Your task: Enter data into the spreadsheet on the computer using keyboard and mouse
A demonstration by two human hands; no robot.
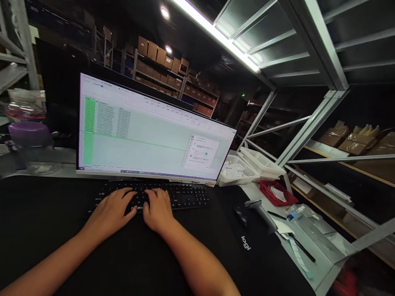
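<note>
My left hand (112, 209) lies over the left part of a black keyboard (185, 196), its fingers spread on the keys and its thumb near the front edge. Beside it, my right hand (159, 209) rests over the middle of the keyboard with fingers apart. Neither hand holds anything. Behind the keyboard stands a wide monitor (148, 131), tilted in the view. Its screen shows a spreadsheet with a green column at the left and a small pop-up window (202, 151) at the lower right; the text is too small to read.
On the black desk mat (216, 246) a mouse (241, 216) and a barcode scanner (262, 214) lie to the right. Further right are white baskets (239, 174), a red tray (274, 200) and a pen (277, 215). A purple-lidded jar (31, 133) stands left. Metal shelving (296, 139) rises at right.
</note>
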